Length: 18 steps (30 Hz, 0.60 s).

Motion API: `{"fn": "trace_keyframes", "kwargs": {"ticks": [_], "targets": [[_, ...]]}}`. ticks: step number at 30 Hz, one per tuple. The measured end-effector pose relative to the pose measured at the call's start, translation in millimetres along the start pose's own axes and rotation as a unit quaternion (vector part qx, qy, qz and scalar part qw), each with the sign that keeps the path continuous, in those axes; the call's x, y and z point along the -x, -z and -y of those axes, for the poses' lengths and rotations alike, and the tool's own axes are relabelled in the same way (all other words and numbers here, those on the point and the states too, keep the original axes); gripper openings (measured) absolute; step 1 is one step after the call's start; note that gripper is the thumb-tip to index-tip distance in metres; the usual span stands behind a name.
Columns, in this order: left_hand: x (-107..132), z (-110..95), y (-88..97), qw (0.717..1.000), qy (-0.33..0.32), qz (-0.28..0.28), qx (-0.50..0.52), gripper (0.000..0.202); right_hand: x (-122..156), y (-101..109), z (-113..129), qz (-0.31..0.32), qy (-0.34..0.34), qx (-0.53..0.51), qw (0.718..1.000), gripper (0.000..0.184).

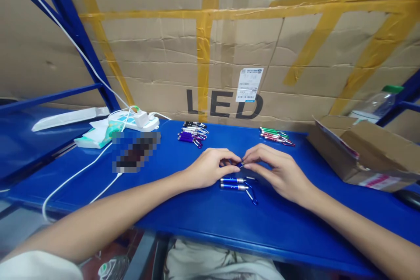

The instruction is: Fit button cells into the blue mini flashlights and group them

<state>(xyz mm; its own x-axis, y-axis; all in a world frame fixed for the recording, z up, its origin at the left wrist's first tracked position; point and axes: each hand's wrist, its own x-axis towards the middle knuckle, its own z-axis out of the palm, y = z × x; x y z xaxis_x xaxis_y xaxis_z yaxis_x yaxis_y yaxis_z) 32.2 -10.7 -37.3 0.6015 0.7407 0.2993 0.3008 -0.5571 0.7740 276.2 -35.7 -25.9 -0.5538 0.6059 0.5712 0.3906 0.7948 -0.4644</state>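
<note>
Counter (183,216), blue, with a small blue piece (240,165) pinched just beyond two blue penlights (233,187).

Left hand (210,167) and right hand (280,170) flank the piece equally closely, each grip nearly closed on it, thumb against fingers. Its long axis cannot be told; only a narrow blue sliver shows. The penlights lie parallel, sideways, silver-trimmed, their clips (255,201) at the right ends.

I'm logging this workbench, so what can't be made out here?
All in the head view:
Blue item: mostly covered by the left hand and right hand.
Dark object: pixelated.
White label: print too small.
Black object: cut off by the right edge.
</note>
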Motion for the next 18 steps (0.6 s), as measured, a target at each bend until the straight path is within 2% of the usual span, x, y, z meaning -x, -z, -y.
{"fn": "trace_keyframes", "kwargs": {"ticks": [9, 18], "targets": [[0.1, -2.0, -1.3, 1.000, -0.003, 0.003, -0.005, 0.017, 1.5, 5.3, 1.5, 0.010, -0.024, 0.011, 1.000, 0.018], [2.4, -2.4, -2.6, 1.000, -0.012, 0.009, -0.011, 0.017, -1.1, 9.0, 2.2, 0.025, -0.033, -0.004, 0.999, 0.014]]}}
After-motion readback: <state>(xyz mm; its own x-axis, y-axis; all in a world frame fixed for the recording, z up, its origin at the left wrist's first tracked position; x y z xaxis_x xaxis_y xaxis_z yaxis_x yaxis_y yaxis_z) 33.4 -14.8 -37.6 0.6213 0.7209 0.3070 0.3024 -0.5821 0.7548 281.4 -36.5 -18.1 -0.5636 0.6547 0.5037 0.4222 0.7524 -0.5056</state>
